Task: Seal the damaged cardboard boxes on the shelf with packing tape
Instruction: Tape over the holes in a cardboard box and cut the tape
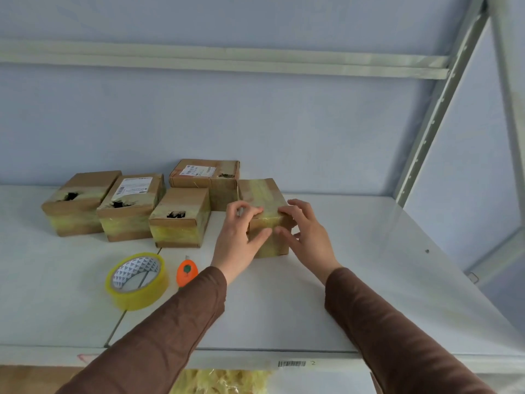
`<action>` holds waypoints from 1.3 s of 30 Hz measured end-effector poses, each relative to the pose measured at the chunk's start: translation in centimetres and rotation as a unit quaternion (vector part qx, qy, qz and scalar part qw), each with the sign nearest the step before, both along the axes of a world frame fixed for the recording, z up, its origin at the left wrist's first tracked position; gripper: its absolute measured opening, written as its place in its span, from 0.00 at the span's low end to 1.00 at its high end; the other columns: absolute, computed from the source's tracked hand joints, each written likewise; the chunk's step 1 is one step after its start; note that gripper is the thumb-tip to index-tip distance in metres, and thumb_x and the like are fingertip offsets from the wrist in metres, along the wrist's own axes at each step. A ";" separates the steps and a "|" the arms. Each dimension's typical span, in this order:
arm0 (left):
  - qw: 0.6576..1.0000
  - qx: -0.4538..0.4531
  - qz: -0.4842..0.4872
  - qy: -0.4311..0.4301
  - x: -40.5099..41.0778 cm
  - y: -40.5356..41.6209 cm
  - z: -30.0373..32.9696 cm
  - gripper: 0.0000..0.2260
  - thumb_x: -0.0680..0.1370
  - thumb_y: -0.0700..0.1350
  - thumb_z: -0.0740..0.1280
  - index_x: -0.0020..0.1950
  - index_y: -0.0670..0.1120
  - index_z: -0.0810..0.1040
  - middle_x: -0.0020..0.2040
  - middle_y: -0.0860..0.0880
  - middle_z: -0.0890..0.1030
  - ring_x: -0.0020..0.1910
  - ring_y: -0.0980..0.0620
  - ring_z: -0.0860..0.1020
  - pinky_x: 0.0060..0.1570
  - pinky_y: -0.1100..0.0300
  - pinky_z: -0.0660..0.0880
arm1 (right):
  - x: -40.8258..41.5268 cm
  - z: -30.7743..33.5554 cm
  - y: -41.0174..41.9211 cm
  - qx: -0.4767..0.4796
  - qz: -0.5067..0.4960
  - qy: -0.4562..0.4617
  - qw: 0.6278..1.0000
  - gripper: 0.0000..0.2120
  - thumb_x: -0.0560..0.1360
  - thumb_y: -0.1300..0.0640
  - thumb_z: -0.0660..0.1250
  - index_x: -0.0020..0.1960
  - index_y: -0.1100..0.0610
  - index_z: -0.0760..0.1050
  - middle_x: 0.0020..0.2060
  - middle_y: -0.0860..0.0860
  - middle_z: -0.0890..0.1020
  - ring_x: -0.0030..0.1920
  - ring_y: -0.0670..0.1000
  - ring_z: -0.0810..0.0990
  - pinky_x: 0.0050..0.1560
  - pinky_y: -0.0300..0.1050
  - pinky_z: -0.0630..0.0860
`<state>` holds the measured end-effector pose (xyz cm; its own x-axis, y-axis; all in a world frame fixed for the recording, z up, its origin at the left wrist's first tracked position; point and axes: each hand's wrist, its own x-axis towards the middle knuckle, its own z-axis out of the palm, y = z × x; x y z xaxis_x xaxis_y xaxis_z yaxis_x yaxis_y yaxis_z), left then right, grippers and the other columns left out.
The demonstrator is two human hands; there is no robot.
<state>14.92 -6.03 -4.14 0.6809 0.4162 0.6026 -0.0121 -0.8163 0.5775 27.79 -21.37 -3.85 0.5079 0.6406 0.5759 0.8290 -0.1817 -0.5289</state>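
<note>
Nearest, left of the taped box [265,211], lie the tape roll [136,280] and orange cutter [186,273]. Both hands, left [241,237] and right [305,231], press its tape flat with straight fingers, gripping nothing. Farther left, four boxes [179,217] show holes still unsealed, I judge.

White shelf [326,302] carries five cardboard boxes [179,217], tape roll [137,280], orange cutter [186,272].

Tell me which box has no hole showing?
The box under both hands, rightmost of the five. Yellowish tape covers its top. The other four each show a dark torn hole on top.
</note>
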 end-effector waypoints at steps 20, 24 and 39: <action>0.892 -0.404 -0.175 0.103 -1.1 5.2 4.0 0.17 0.79 0.41 0.60 0.63 0.56 0.79 0.60 0.48 0.82 0.58 0.47 0.78 0.55 0.54 0.75 | -8.0 3.8 -0.9 0.074 -0.082 -0.014 0.994 0.14 0.78 0.53 0.69 0.63 0.48 0.81 0.54 0.48 0.78 0.56 0.52 0.75 0.55 0.51 0.76; 0.882 -0.449 -0.119 0.075 -0.8 5.0 4.4 0.29 0.79 0.53 0.69 0.79 0.63 0.64 0.77 0.52 0.67 0.75 0.51 0.68 0.77 0.48 0.62 | -2.3 5.2 -2.3 0.138 -0.095 0.298 0.940 0.24 0.80 0.51 0.69 0.75 0.48 0.70 0.69 0.48 0.73 0.69 0.51 0.71 0.68 0.48 0.69; 0.784 -0.617 -0.045 0.057 0.6 2.7 3.7 0.41 0.74 0.42 0.78 0.81 0.50 0.60 0.70 0.41 0.77 0.68 0.39 0.77 0.68 0.36 0.72 | 0.1 4.5 0.5 0.103 0.006 0.590 0.801 0.20 0.78 0.59 0.71 0.68 0.52 0.71 0.57 0.55 0.84 0.55 0.57 0.85 0.50 0.52 0.84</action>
